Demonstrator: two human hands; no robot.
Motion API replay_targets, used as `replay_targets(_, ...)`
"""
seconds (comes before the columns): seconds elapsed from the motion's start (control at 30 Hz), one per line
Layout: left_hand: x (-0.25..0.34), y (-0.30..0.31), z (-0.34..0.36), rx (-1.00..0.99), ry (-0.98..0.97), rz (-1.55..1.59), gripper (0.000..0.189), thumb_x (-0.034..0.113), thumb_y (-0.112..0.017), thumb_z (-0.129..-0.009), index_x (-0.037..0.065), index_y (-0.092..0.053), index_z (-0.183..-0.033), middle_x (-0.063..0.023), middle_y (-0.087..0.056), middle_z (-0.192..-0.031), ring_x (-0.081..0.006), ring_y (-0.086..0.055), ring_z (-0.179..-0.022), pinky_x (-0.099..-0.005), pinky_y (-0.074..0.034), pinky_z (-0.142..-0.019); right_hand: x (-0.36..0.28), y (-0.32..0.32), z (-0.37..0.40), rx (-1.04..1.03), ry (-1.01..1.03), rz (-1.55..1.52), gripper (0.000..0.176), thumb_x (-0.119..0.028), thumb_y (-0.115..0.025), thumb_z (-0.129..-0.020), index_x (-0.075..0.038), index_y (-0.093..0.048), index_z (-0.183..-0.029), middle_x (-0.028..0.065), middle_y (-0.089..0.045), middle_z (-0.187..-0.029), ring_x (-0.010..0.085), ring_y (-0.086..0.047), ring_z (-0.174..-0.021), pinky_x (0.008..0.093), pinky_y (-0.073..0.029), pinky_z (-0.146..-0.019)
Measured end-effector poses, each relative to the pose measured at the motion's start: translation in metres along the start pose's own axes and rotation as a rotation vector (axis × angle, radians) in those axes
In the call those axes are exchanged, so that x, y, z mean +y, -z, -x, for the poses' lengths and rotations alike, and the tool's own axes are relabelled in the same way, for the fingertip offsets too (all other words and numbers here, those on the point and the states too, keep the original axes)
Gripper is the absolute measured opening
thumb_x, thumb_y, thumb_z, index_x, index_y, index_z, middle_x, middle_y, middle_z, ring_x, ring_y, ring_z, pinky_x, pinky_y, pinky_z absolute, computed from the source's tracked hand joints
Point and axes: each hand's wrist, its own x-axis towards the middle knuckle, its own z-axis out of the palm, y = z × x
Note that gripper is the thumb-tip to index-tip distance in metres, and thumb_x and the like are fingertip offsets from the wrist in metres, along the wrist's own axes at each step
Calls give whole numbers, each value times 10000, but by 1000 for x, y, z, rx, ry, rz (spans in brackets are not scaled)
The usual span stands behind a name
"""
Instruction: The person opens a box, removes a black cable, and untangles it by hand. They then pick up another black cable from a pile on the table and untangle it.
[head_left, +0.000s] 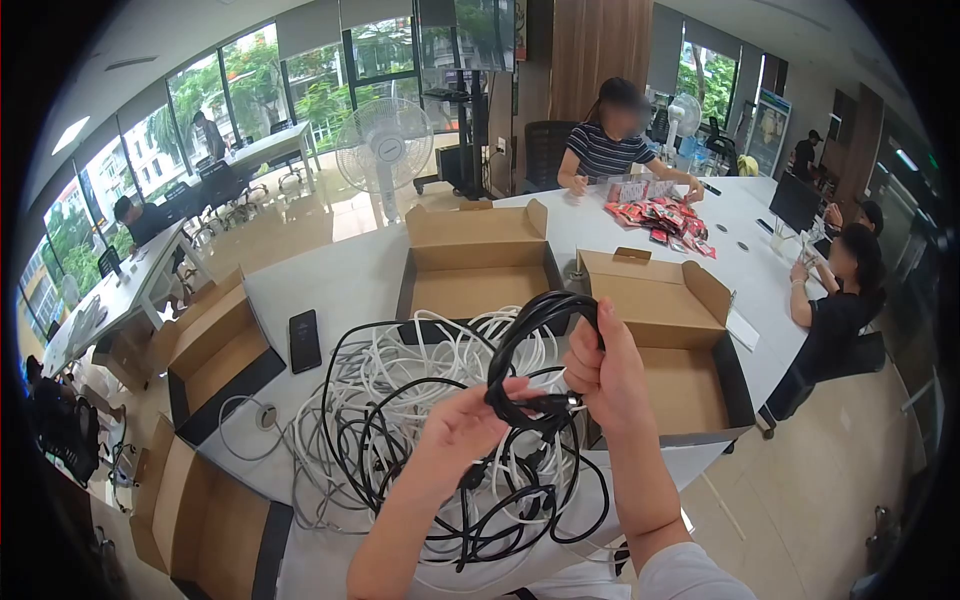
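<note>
A black cable, wound into a loop, is held up between my two hands above the table. My right hand is closed around the loop's right side. At its lower left, my left hand has its fingers pressed on the cable. A plug end of dark cable with a metal tip shows between the hands. Below them lies a tangled heap of white cables, mixed with black cables and grey ones.
Open cardboard boxes surround the heap: one behind, one at right, one at left, one at lower left. A phone lies on the white table. Across it, a person handles red packets.
</note>
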Motion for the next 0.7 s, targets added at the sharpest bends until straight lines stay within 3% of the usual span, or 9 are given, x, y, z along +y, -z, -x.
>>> replay_targets(0.2, -11, -7, 1, 6, 4, -178, 278, 183, -601, -875, -19, -601, -1066, -170, -632, -1090, -269, -590, -1082, -386, -404, -986, -10, 0, 0, 39, -29, 11, 451, -441, -412, -989, -132, -367, -664, -80, -228, -529, 26, -187, -413, 215, -141, -373)
replay_targets(0.4, -8, -14, 2, -164, -86, 46, 264, 283, -501, -921, 24, -531, -878, -160, -600, -909, -241, -579, -910, -340, -423, -854, -9, -10, 13, -22, 0, 34, 440, -435, -394, -997, -117, -390, -693, -86, -223, -528, 30, -191, -411, 212, -161, -373)
replay_targets(0.5, -5, -18, 2, -52, -66, 23, 289, 320, -479, -932, 61, -468, -805, -125, -558, -815, -197, -523, -798, -311, -407, -766, -1, -8, 7, -74, -72, -34, 433, -436, -388, -998, -111, -405, -713, -87, -222, -524, 34, -209, -417, 217, -199, -388)
replay_targets(0.63, -4, -3, -1, 95, 99, -83, 269, 298, -487, -960, 92, -449, -793, -61, -514, -745, -139, -447, -719, -263, -347, -660, 2, -15, 6, -88, -155, -7, 429, -445, -378, -997, -93, -465, -768, -73, -256, -541, 40, -234, -435, 214, -233, -404)
replay_targets(0.7, -2, -2, -4, 186, 132, -57, 255, 283, -484, -968, 98, -448, -796, -49, -508, -731, -133, -445, -714, -257, -354, -670, 2, -14, 7, -113, -160, 9, 433, -442, -368, -1000, -70, -524, -844, -69, -276, -564, 47, -256, -457, 220, -266, -439)
